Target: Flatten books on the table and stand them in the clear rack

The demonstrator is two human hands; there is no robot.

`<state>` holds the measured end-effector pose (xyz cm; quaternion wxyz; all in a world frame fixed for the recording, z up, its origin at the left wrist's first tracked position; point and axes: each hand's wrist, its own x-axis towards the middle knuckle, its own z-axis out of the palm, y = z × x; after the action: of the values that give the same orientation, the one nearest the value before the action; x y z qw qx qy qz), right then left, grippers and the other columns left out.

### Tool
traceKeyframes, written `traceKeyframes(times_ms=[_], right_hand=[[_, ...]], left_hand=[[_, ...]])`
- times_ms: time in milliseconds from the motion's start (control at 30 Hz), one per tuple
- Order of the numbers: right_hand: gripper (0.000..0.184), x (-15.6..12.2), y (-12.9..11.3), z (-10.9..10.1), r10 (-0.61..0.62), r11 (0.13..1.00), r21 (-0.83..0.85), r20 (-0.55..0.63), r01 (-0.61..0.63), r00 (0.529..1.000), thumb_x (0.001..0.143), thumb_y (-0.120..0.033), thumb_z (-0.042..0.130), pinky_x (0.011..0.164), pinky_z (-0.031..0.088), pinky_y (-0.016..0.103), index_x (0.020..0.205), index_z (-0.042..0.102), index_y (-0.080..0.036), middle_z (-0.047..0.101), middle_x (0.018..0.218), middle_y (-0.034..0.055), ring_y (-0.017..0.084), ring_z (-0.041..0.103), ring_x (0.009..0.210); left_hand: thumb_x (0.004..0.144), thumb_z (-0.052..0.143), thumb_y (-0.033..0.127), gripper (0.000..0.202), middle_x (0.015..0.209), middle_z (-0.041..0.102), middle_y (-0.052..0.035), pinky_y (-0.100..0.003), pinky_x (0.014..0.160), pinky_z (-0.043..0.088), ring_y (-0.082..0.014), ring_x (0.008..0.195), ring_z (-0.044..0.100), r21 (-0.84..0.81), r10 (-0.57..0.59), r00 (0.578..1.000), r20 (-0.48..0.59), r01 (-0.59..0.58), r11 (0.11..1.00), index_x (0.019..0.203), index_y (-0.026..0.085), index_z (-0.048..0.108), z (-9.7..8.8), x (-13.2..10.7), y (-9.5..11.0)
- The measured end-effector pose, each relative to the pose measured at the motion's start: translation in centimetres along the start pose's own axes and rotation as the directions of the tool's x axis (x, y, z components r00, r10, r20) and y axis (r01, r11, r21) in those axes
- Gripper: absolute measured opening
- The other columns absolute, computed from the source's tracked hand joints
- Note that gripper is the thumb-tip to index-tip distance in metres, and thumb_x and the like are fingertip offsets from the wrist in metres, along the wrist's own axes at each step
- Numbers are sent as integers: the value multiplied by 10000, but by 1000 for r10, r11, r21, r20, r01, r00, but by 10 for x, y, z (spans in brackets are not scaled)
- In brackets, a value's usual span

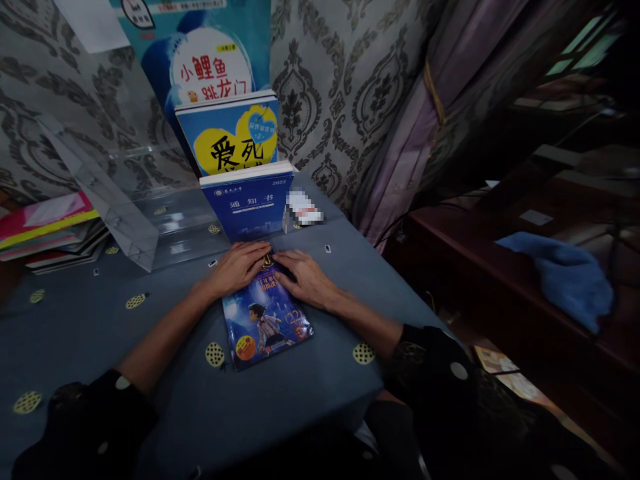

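Note:
A comic-style book (267,320) with a dark blue cover and a running figure lies flat on the tablecloth in front of me. Across its far end rests my left hand (243,267), fingers stretched out. My right hand (306,277) lies on the same end from the other side, fingers extended, with its tips near those of the left. Neither hand grips anything; together they cover part of the title. Just beyond them, a blue booklet (250,207) marked 2022 stands upright in a clear acrylic rack (185,217). Behind it are a yellow-and-blue book (227,137) and a taller teal book (210,63).
A stack of books and folders (50,230) sits at the left of the table. A blurred-out white item (305,208) lies right of the rack. Patterned wallpaper and a purple curtain (405,140) rise behind. A dark red table (465,247) with a blue cloth (573,277) is at right.

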<state>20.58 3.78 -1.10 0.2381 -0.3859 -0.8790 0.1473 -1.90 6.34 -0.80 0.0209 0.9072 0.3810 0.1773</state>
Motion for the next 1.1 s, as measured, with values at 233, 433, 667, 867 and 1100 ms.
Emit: traceKeyframes(times_ms=[233, 433, 667, 867, 1100], right_hand=[[421, 0, 0, 0, -3, 1000, -3, -1, 3, 1000, 966, -270, 540, 1037, 468, 506, 1346, 600, -98, 660, 1324, 168, 297, 592, 1215], [430, 0, 1, 0, -5, 1000, 7, 7, 5, 1000, 968, -271, 551, 1061, 454, 515, 1350, 595, -80, 646, 1345, 191, 307, 585, 1242], [410, -9, 2, -5, -33, 996, 89, -5, 33, 999, 982, -266, 512, 1076, 457, 510, 1338, 609, -85, 651, 1345, 188, 293, 594, 1249], [378, -18, -1, -7, -20, 986, 163, -35, 25, 999, 970, -242, 520, 1084, 467, 508, 1309, 644, -130, 681, 1318, 152, 278, 608, 1252], [376, -25, -4, -10, -11, 979, 205, -25, 16, 1000, 963, -233, 518, 1089, 471, 516, 1303, 661, -160, 674, 1346, 133, 279, 609, 1272]], left_hand=[[1047, 333, 316, 442, 1450, 591, -111, -492, 1120, 401, -235, 1367, 527, -28, -6, 1000, 26, 7, 1000, 1386, 170, 577, 0, -1, -1], [1050, 321, 326, 453, 1463, 580, -109, -478, 1120, 400, -232, 1377, 516, -40, 4, 999, 38, -2, 999, 1398, 172, 567, -2, 0, -1], [1040, 331, 318, 441, 1459, 585, -101, -495, 1104, 403, -238, 1380, 514, -19, 13, 999, 47, -12, 1000, 1391, 214, 576, -2, -1, 0], [1041, 336, 324, 443, 1442, 599, -110, -502, 1110, 393, -239, 1377, 518, -44, 55, 997, 61, -53, 998, 1393, 195, 572, -5, -4, 10], [1046, 354, 338, 440, 1447, 597, -91, -500, 1105, 397, -240, 1376, 520, -76, 91, 993, 77, -85, 993, 1418, 215, 554, -9, -9, 24]])
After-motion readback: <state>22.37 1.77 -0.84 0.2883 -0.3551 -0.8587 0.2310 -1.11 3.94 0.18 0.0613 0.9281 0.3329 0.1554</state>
